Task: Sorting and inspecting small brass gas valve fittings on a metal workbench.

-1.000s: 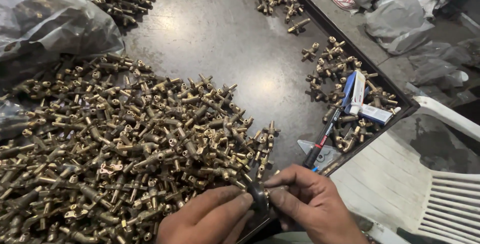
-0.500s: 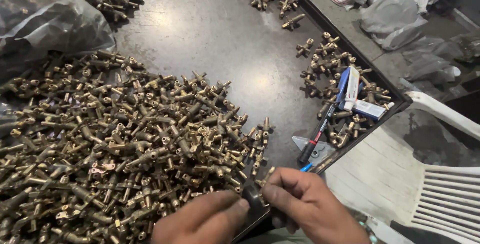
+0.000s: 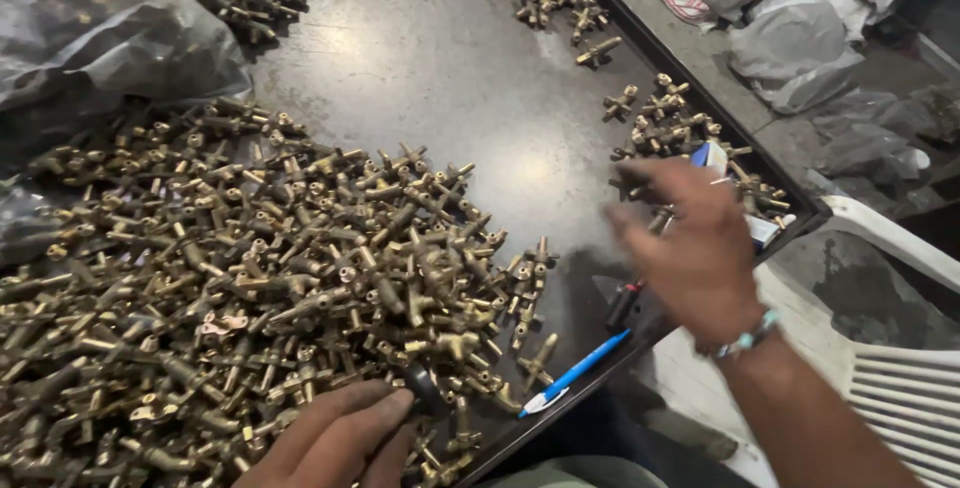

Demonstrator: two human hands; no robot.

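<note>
Brass fittings (image 3: 250,288) under left hand (image 3: 335,438) pinching black ring (image 3: 422,388); right hand (image 3: 685,248) hovers spread, empty.

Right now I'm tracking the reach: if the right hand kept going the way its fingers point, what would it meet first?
The right hand points up and left, toward the small cluster of brass fittings by the tray's right edge. That cluster looks first in line; the hand is motion-blurred, so height is unclear.
</note>
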